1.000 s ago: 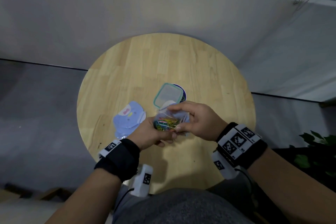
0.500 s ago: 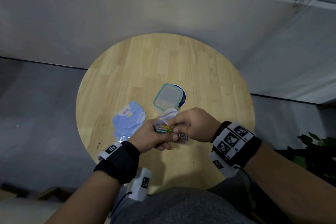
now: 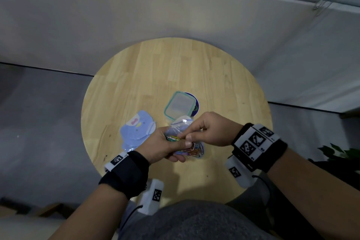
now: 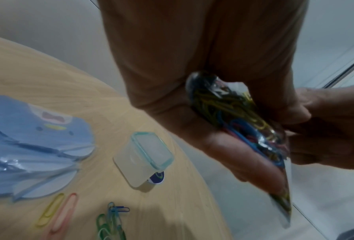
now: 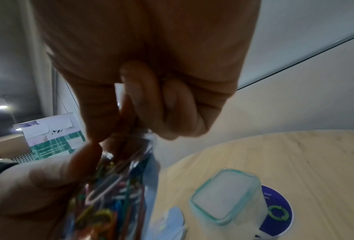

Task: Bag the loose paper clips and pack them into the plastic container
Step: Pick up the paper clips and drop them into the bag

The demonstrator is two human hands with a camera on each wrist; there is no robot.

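Round wooden counter (image 3: 194,68) below us: our left hand (image 3: 161,145) grips the bag (image 3: 180,128) of clips upright while our right hand (image 3: 211,129) pinches clips (image 5: 129,112) in; loose clips (image 4: 110,222) wait near the box (image 3: 180,106).

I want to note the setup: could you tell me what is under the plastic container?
The plastic container stands on a round dark-blue sticker with a green recycling symbol, on the wooden table. The container covers most of the sticker, so its text reads only in part.

Both arms are bare, each with a black wristband (image 3: 124,173) carrying white blocks printed with black square tags (image 3: 255,139) (right one's got three on top). Thin black cables dangle, grey clothing below.
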